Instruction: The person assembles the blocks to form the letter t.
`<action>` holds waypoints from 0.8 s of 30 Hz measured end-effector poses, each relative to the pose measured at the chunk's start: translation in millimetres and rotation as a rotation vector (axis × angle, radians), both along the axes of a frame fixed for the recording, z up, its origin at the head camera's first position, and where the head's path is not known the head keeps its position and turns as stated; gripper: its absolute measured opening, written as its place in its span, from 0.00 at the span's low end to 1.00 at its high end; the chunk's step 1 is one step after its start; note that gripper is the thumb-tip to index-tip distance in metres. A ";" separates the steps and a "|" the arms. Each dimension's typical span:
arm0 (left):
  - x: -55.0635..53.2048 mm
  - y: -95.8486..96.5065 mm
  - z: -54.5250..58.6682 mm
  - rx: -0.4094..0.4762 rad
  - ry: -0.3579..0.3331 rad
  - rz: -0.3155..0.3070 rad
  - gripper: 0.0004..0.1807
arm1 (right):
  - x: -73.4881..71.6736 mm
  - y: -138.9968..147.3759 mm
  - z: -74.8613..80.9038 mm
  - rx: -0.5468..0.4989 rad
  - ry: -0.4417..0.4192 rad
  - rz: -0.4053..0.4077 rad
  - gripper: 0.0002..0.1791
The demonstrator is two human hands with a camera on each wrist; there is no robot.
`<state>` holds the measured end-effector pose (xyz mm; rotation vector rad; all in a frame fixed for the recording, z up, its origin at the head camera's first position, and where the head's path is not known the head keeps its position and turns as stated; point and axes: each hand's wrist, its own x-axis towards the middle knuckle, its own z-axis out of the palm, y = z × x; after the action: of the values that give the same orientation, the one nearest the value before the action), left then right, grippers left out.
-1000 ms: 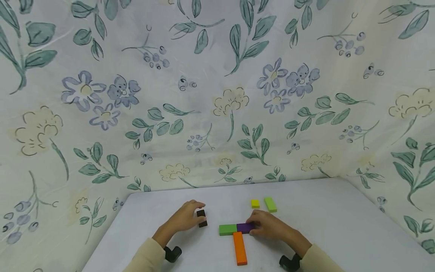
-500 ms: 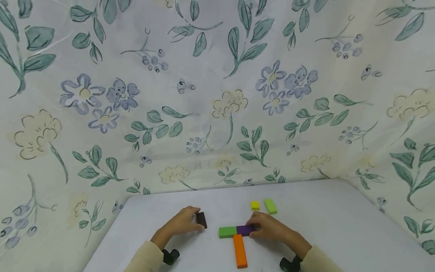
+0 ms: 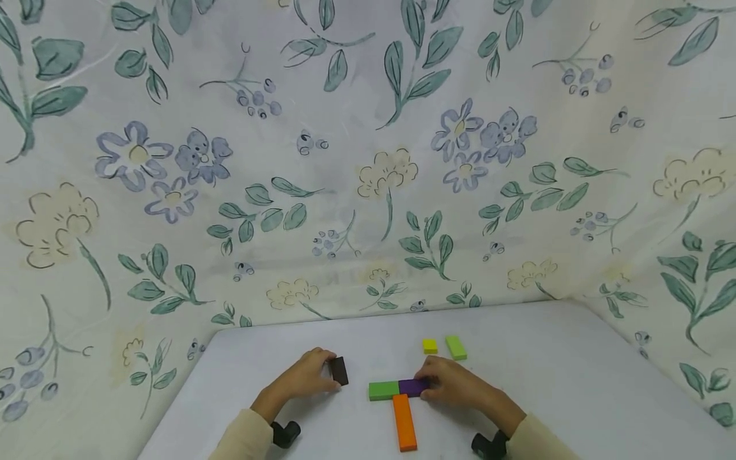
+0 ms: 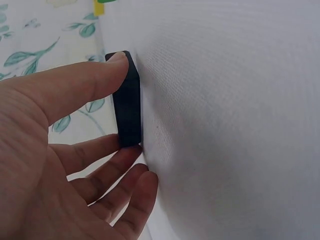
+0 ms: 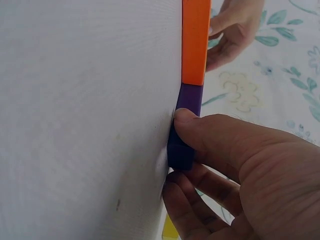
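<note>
On the white table [image 3: 552,358] our left hand [image 3: 307,375] and right hand [image 3: 457,383] pinch, half curled: the right the purple block [image 3: 409,388], long axis crosswise, meeting the green block [image 3: 383,391]; the left the black block [image 3: 340,370], pointing away from us

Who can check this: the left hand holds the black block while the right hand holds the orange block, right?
Wrong colour: the right hand holds the purple block, as the right wrist view shows. The left hand does hold the black block.
</note>
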<state>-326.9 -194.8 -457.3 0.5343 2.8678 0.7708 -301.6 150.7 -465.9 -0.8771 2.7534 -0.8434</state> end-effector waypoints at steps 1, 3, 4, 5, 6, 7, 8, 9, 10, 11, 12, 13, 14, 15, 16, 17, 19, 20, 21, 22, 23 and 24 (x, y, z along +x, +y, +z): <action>-0.3 -0.2 0.4 0.004 0.001 0.001 0.36 | -0.1 -0.2 0.5 0.000 0.002 -0.001 0.15; -0.7 -0.6 0.3 0.011 0.001 0.004 0.35 | -0.1 -0.5 0.9 -0.001 -0.004 -0.005 0.15; -0.7 -1.0 -0.1 0.008 0.002 0.006 0.35 | -0.1 -0.5 0.7 -0.001 -0.007 -0.006 0.15; -0.9 -1.4 -0.7 0.006 0.003 0.007 0.35 | -0.1 -0.6 0.2 0.000 -0.010 -0.008 0.15; -0.9 -1.7 -1.2 0.000 0.006 0.007 0.35 | -0.3 -0.6 -0.4 0.002 -0.012 -0.011 0.15; -0.8 -1.9 -1.3 0.000 0.007 0.009 0.35 | -0.5 -0.7 -0.9 0.003 -0.013 -0.012 0.15; -0.8 -2.2 -1.6 -0.001 0.011 0.008 0.35 | -0.7 -0.8 -1.3 0.003 -0.014 -0.014 0.15; -0.8 -2.3 -1.7 -0.001 0.015 0.007 0.34 | -0.9 -0.9 -1.5 0.005 -0.012 -0.014 0.15; -0.6 -2.4 -1.5 -0.001 0.020 0.006 0.34 | -1.3 -1.0 -1.8 0.006 -0.009 -0.013 0.15; -0.4 -2.3 -1.1 0.000 0.025 0.002 0.34 | -1.5 -1.0 -1.8 0.008 -0.005 -0.012 0.15; -0.1 -2.2 -0.7 0.001 0.030 -0.001 0.33 | -1.8 -1.0 -1.7 0.008 -0.002 -0.011 0.15; 0.2 -1.9 -0.1 0.004 0.033 -0.002 0.33 | -2.0 -1.0 -1.5 0.008 0.001 -0.009 0.15; 0.5 -1.5 0.4 0.004 0.037 -0.003 0.33 | -2.1 -1.0 -1.4 0.008 0.004 -0.008 0.15; 0.7 -1.0 0.8 0.007 0.039 -0.003 0.33 | -2.3 -1.0 -1.4 0.010 0.006 -0.006 0.15; 0.9 -0.6 1.0 0.010 0.038 -0.001 0.33 | -2.3 -1.0 -1.2 0.011 0.006 -0.006 0.15; 0.9 -0.2 0.9 0.012 0.038 0.001 0.33 | -2.2 -1.0 -1.1 0.011 0.005 -0.007 0.15; 0.4 0.8 0.3 0.018 0.039 0.009 0.33 | -2.0 -1.1 -1.0 0.013 0.001 -0.011 0.15; -0.2 1.4 -0.1 0.019 0.042 0.014 0.33 | -1.7 -1.0 -0.7 0.013 -0.001 -0.011 0.15; -0.7 2.0 -0.4 0.020 0.044 0.019 0.34 | -1.5 -0.8 -0.7 0.013 -0.002 -0.012 0.15; -1.4 2.9 -0.6 0.019 0.050 0.023 0.34 | -1.2 -0.5 -0.4 0.011 -0.004 -0.012 0.15; -2.2 4.0 -0.7 0.016 0.056 0.024 0.34 | -0.8 0.0 -0.2 0.011 -0.004 -0.013 0.15; -3.2 5.6 -0.6 0.022 0.060 0.022 0.33 | -0.3 0.8 0.3 0.010 -0.004 -0.014 0.15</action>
<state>-330.1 -189.2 -457.9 0.5380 2.9278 0.8036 -301.9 151.5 -465.6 -0.8549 2.7611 -0.8326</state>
